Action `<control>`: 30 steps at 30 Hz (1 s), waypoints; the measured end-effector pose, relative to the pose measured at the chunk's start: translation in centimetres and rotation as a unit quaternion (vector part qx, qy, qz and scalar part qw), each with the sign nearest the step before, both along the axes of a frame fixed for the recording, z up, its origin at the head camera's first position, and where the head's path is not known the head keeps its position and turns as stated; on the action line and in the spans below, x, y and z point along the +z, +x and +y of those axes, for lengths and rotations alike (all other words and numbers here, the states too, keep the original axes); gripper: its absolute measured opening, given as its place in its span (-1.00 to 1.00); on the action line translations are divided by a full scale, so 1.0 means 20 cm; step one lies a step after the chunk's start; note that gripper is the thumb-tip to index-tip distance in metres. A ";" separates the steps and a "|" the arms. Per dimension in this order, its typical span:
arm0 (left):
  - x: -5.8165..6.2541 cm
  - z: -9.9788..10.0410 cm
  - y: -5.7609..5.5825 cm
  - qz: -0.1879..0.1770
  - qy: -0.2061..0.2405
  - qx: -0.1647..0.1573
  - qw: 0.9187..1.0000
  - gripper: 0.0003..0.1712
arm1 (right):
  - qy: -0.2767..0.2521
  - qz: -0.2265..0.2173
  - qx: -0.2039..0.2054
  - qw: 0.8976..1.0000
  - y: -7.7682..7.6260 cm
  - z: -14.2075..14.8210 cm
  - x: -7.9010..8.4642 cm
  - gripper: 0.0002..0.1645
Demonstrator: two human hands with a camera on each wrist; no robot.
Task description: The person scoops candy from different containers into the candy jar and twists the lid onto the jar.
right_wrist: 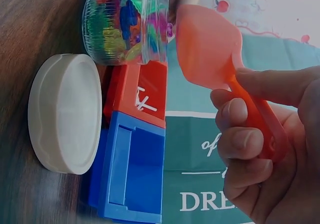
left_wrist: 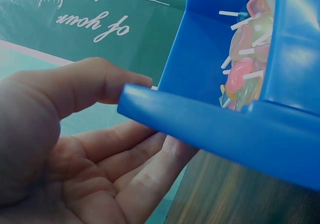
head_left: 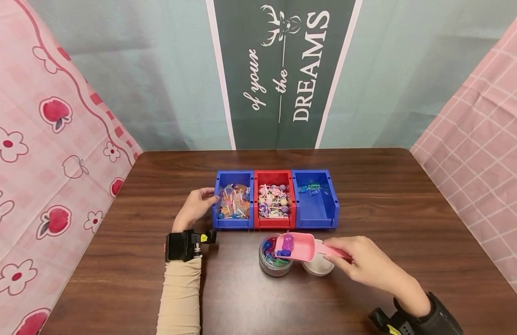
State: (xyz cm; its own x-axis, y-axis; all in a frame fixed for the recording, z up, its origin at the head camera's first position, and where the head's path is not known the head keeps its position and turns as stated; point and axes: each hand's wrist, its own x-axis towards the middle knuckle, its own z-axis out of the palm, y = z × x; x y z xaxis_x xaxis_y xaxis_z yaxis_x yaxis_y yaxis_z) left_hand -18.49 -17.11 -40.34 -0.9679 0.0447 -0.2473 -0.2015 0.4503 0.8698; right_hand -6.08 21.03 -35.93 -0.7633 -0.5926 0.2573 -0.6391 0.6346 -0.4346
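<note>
My left hand [head_left: 195, 207] grips the side wall of the left blue bin [left_wrist: 225, 129], thumb on one side and fingers on the other. Small clear lollipops [left_wrist: 245, 59] fill that bin. In my right hand [right_wrist: 270, 129] is the handle of a pink scoop [head_left: 304, 247], held over the glass jar [head_left: 275, 269]. A purple piece [head_left: 288, 243] and a blue piece [head_left: 283, 253], both see-through, lie near the scoop's front edge. Colourful see-through pieces [right_wrist: 131, 22] fill much of the jar. Beside it, partly under the scoop, a white lid [right_wrist: 80, 114] rests on the table.
A red bin [head_left: 275, 224] of striped lollipops stands between the two blue bins. The right blue bin [head_left: 314, 211] holds a few blue and green pieces [head_left: 314, 186] at its back. Behind the brown table [head_left: 116, 260] hangs a green curtain [head_left: 158, 83] with lettering.
</note>
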 end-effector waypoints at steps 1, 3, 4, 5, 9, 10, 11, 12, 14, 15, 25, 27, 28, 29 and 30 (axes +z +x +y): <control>0.00 0.00 0.00 0.001 0.001 0.000 1.000 -0.51 | 0.002 -0.001 0.003 1.000 0.00 0.00 0.00 -0.79; 0.00 0.00 0.00 0.001 0.001 -0.001 1.000 -0.51 | 0.005 -0.002 0.007 1.000 0.00 -0.01 0.00 -0.79; 0.00 0.00 0.00 0.001 0.001 -0.001 1.000 -0.51 | 0.007 -0.001 0.009 1.000 0.00 -0.02 0.00 -0.79; 0.00 0.00 0.00 0.001 0.000 -0.002 1.000 -0.51 | 0.010 0.000 0.009 1.000 0.00 -0.02 0.01 -0.78; 0.00 0.00 0.00 -0.001 -0.002 -0.003 1.000 -0.51 | 0.020 -0.013 0.004 1.000 0.00 -0.05 0.04 -0.78; 0.00 0.00 0.00 -0.001 -0.002 -0.003 1.000 -0.51 | 0.022 -0.018 0.002 1.000 0.00 -0.05 0.04 -0.78; 0.00 0.00 0.00 -0.001 -0.003 -0.004 1.000 -0.51 | 0.025 -0.025 0.001 0.999 0.00 -0.06 0.05 -0.78; 0.00 0.00 0.00 -0.001 -0.004 -0.004 1.000 -0.51 | 0.027 -0.030 0.000 0.999 0.00 -0.07 0.06 -0.78; 0.00 0.00 0.00 -0.002 -0.003 -0.003 1.000 -0.50 | 0.030 -0.040 -0.001 0.999 0.00 -0.08 0.08 -0.77; 0.00 0.00 0.00 -0.002 -0.003 -0.004 1.000 -0.50 | 0.032 -0.043 0.000 0.999 0.00 -0.08 0.09 -0.77; 0.00 0.00 -0.01 0.005 0.002 -0.006 1.000 -0.49 | 0.031 -0.022 -0.003 0.999 0.00 -0.09 0.14 -0.78; 0.00 0.00 -0.01 0.014 0.000 -0.008 1.000 -0.50 | 0.027 -0.010 -0.003 1.000 0.00 -0.10 0.15 -0.78; 0.00 0.00 -0.01 0.018 -0.002 -0.008 1.000 -0.50 | 0.025 -0.008 -0.001 1.000 0.00 -0.11 0.15 -0.78; 0.00 0.00 -0.01 0.022 -0.003 -0.009 1.000 -0.50 | 0.023 -0.005 0.001 1.000 0.00 -0.12 0.16 -0.78; -0.01 0.00 -0.01 0.025 -0.003 -0.010 1.000 -0.50 | 0.023 -0.002 0.005 1.000 0.00 -0.12 0.16 -0.79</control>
State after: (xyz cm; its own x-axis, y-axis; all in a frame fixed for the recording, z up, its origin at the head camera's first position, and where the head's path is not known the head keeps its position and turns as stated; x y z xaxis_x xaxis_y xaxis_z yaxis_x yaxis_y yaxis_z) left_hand -18.74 -17.12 -40.46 -0.9781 0.0618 -0.1989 -0.1490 0.4595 0.8756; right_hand -6.02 18.60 -32.76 -0.7584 -0.6110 0.2271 -0.6438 0.6476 -0.4076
